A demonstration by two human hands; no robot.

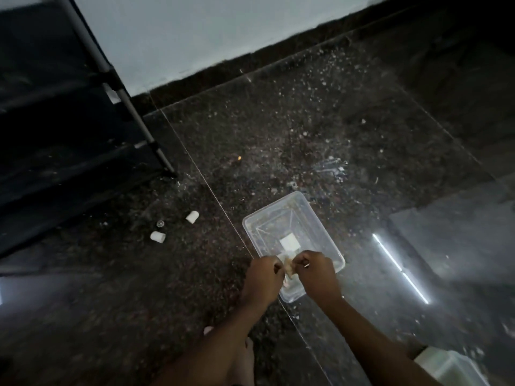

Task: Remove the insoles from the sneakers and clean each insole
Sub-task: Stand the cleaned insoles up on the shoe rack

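Left hand [264, 274] and right hand [315, 270] are each clenched on one end of a crumpled tan piece [288, 267]; whether it is an insole cannot be told. It hangs above the near end of a clear plastic tub [320, 218] on the dark floor [278, 121]. Further left lie two white caps [192, 217], near a dark rack [69, 121].

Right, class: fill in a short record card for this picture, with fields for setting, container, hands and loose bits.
Setting: dark speckled stone floor beside a black shelf rack
Container: clear rectangular plastic tub, white square inside
Left hand: grips pale crumpled item over the tub
Right hand: grips the same item
Loose bits: two small white caps on the floor
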